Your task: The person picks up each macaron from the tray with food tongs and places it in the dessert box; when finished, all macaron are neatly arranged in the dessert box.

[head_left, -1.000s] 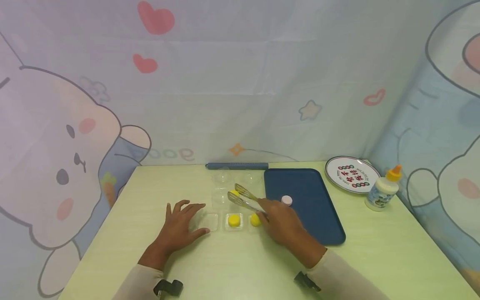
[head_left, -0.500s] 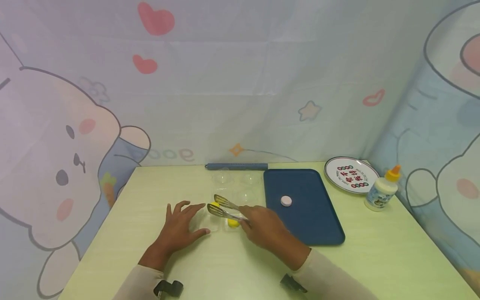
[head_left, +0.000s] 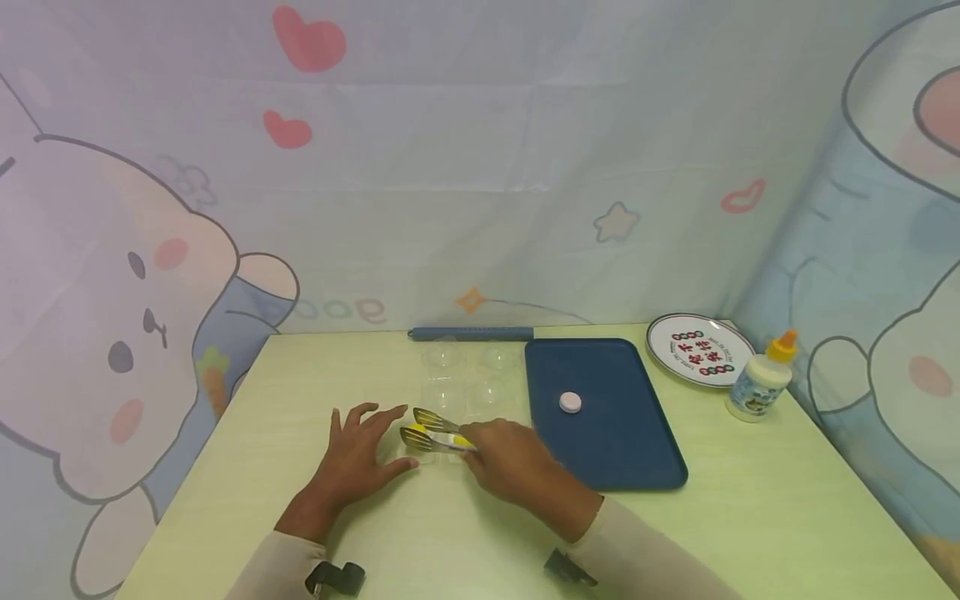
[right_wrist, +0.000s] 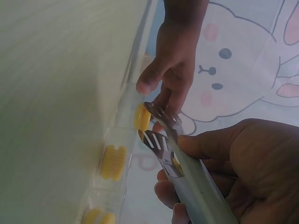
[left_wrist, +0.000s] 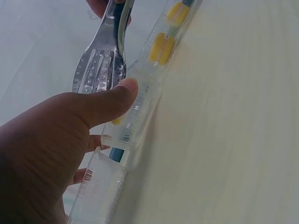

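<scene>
1. Left of the blue tray (head_left: pixel 626 454), the right grip (head_left: pixel 506 458) is clenched around slotted metal tongs (left_wrist: pixel 107 42), whose two heads straddle a yellow macaron (right_wrist: pixel 142 117).
2. That macaron sits at the front-row clear plastic box (left_wrist: pixel 126 135) farthest from the tray; placing it there looks like the step in hand.
3. Well left of the tray, the left grip (head_left: pixel 360 454) is spread loosely around this box, thumb by its near edge; whether it presses on the plastic is hard to tell.
4. The next move probably calls for settling the macaron flat, then easing the tongs apart without catching the box wall.
5. Nearer the tray, in the same row, two more yellow macarons, one (right_wrist: pixel 113 162) beside the other (right_wrist: pixel 99 217), show inside clear plastic.
6. The held one looks small, round and bright yellow, with smooth sides; the tongs partly cover it.
7. On the tray lies a pale pink macaron (head_left: pixel 570 402), apart from both grips.
</scene>
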`<state>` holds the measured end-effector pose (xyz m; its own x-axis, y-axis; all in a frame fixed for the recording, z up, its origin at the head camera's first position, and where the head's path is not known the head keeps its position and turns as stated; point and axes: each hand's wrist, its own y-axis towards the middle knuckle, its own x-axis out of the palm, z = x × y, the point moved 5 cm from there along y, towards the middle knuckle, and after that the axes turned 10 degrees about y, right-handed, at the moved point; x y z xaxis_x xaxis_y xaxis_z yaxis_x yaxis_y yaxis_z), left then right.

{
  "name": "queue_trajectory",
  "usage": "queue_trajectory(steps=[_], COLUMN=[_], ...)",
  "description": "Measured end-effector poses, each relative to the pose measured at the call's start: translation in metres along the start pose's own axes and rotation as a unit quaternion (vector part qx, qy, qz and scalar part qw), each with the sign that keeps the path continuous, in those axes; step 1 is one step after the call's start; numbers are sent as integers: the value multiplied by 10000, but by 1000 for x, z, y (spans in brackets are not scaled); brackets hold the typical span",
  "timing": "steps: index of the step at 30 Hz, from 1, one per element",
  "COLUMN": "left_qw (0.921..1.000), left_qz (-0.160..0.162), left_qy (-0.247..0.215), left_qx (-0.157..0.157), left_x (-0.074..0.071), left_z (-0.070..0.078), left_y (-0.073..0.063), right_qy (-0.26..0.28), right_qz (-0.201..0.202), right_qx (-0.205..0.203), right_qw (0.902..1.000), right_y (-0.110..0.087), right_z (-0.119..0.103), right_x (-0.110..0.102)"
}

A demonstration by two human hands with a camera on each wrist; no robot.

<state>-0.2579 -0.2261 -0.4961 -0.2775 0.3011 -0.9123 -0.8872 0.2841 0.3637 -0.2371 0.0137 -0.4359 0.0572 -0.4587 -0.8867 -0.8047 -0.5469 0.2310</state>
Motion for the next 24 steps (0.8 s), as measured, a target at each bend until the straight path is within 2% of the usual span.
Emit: queue_trajectory(steps=[6,13,24], left_qw=[10000,10000,10000], left_qz=[1,-85,-35], left_qy=[-42,6,79], left_qx=[21,-17,23], left_x=[-1,0,1], left_z=[1,-1,-1], left_y=[0,-1,1], right_qy=[-190,-142,-176], right_qz=[-139,-294,-234], right_qx=[106,222,196], right_qw=[9997,9992,9994], right_y=[5,10,16], right_z=[-4,-5,-6], right_x=[5,8,7])
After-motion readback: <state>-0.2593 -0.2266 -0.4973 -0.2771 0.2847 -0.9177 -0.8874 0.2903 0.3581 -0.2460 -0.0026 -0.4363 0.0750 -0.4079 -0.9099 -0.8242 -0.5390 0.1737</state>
